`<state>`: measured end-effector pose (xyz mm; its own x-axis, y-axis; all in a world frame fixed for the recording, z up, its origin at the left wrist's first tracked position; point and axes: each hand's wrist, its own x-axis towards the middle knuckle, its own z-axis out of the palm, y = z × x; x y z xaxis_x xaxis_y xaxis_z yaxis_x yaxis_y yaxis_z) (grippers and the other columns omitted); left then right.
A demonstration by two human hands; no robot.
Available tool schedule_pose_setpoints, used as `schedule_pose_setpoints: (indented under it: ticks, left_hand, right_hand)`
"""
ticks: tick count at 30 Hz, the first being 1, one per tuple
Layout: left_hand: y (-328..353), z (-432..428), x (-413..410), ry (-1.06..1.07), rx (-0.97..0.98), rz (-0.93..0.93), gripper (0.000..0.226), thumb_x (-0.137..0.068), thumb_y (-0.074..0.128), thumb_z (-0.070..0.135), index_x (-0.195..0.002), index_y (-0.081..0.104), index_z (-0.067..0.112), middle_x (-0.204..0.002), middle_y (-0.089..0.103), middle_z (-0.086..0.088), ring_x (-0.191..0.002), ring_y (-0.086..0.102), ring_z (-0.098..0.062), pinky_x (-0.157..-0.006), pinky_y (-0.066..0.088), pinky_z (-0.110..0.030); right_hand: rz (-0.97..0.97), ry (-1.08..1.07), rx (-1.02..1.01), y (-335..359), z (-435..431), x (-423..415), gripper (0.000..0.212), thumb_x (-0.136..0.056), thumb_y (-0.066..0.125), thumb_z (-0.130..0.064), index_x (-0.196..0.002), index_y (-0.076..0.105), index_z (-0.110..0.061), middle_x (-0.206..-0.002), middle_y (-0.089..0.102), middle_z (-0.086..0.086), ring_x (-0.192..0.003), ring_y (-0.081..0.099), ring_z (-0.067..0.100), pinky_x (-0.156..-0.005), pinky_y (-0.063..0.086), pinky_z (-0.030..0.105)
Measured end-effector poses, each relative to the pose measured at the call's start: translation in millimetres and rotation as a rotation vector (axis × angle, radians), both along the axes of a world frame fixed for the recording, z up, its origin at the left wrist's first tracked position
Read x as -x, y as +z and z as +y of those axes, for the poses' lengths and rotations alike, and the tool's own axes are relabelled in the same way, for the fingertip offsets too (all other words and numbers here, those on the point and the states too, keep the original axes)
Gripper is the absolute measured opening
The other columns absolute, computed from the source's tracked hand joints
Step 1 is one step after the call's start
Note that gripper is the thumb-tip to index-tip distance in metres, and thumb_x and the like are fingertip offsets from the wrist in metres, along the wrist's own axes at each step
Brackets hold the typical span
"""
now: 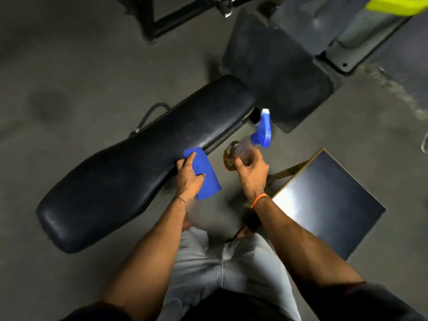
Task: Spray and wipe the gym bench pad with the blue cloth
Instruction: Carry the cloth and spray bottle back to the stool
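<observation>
A long black bench pad (129, 167) runs diagonally from lower left to upper right. My left hand (188, 176) grips a folded blue cloth (206, 179) at the pad's near edge, about midway along it. My right hand (251, 171) holds a clear spray bottle (240, 154) with a blue trigger head (264, 128), tilted so the nozzle points away, just off the pad's right side. The bottle hangs over the floor, apart from the pad.
A second black pad (278, 72) adjoins the bench at the upper right. A dark square stool (324, 202) stands at the right, close to my right forearm. A black machine frame (162, 17) and a grey post with yellow padding (393, 5) stand at the back. The floor is concrete.
</observation>
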<state>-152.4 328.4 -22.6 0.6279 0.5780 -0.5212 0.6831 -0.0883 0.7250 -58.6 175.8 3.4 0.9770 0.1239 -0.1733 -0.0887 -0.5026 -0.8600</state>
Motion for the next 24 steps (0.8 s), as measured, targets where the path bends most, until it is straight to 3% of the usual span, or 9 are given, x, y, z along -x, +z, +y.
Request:
schedule_pose_setpoints:
  ticks: [2,5,9,13,16,19,21,24]
  left_hand:
    - [5.5,-37.5,-26.8,-0.106,-0.004,-0.01,0.08,-0.087,0.069,-0.001,-0.157,0.036,0.021,-0.15,0.03,-0.01,-0.134,0.047,-0.025,-0.111,0.034,-0.023]
    - [9.6,-98.5,-59.4,-0.244,-0.003,-0.02,0.08,-0.088,0.067,-0.002,-0.157,0.033,0.02,-0.152,0.03,-0.009,-0.135,0.047,-0.027,-0.114,0.032,-0.024]
    - [17.4,-187.3,-103.6,-0.4,0.01,-0.032,0.08,-0.088,0.06,-0.005,-0.158,0.031,0.018,-0.15,0.031,-0.011,-0.136,0.046,-0.029,-0.114,0.03,-0.023]
    - [21.6,-260.5,-142.0,-0.559,-0.001,-0.033,0.08,-0.088,0.057,-0.007,-0.159,0.028,0.014,-0.152,0.029,-0.013,-0.139,0.041,-0.03,-0.113,0.026,-0.02]
    - [14.8,-300.2,-163.5,-0.681,-0.01,-0.021,0.08,-0.087,0.053,-0.008,-0.159,0.028,0.014,-0.152,0.029,-0.012,-0.139,0.04,-0.028,-0.108,0.023,-0.012]
    - [3.5,-328.7,-181.9,-0.762,-0.014,0.005,0.082,-0.085,0.053,-0.009,-0.159,0.029,0.016,-0.156,0.027,-0.011,-0.144,0.035,-0.027,-0.111,0.023,-0.014]
    - [-4.8,-340.3,-191.7,-0.792,-0.009,0.027,0.082,-0.085,0.051,-0.01,-0.159,0.029,0.018,-0.158,0.026,-0.008,-0.142,0.037,-0.025,-0.103,0.026,-0.01]
    - [-16.9,-353.0,-204.2,-0.841,0.008,0.063,0.082,-0.085,0.046,-0.011,-0.159,0.03,0.022,-0.157,0.029,-0.006,-0.138,0.043,-0.027,-0.107,0.04,-0.023]
  right_hand:
    - [-0.014,-0.123,-0.027,3.9,-45.7,-8.9,0.038,-0.089,0.082,-0.023,-0.123,0.069,-0.015,-0.094,0.073,-0.004,-0.08,0.067,0.009,-0.082,0.052,0.022]
    - [-0.025,-0.282,-0.043,5.5,-114.6,-17.5,0.034,-0.088,0.083,-0.027,-0.119,0.07,-0.019,-0.092,0.075,-0.002,-0.079,0.067,0.011,-0.079,0.055,0.026]
    - [-0.002,-0.513,-0.079,10.2,-215.4,-26.6,0.039,-0.089,0.081,-0.031,-0.126,0.067,-0.027,-0.104,0.078,-0.004,-0.094,0.074,0.011,-0.088,0.056,0.024]
    - [0.006,-0.699,-0.039,6.2,-296.7,-32.5,0.036,-0.091,0.078,-0.031,-0.125,0.066,-0.025,-0.105,0.077,-0.003,-0.097,0.072,0.017,-0.092,0.056,0.033]
    - [0.029,-0.818,-0.048,1.0,-335.2,-36.6,0.036,-0.092,0.076,-0.023,-0.127,0.066,-0.019,-0.099,0.071,-0.006,-0.094,0.068,0.015,-0.091,0.05,0.024]
    - [0.055,-0.889,-0.041,-8.8,-357.4,-39.2,0.038,-0.093,0.073,-0.017,-0.13,0.065,-0.015,-0.098,0.068,-0.004,-0.092,0.065,0.015,-0.085,0.042,0.014]
    - [0.063,-0.911,-0.035,-16.7,-361.9,-37.4,0.038,-0.094,0.071,-0.015,-0.131,0.064,-0.013,-0.095,0.067,-0.003,-0.089,0.064,0.017,-0.081,0.04,0.011]
    - [0.069,-0.94,-0.023,-23.3,-362.8,-33.6,0.04,-0.095,0.071,-0.017,-0.134,0.063,-0.011,-0.092,0.066,-0.002,-0.082,0.062,0.017,-0.08,0.042,0.015]
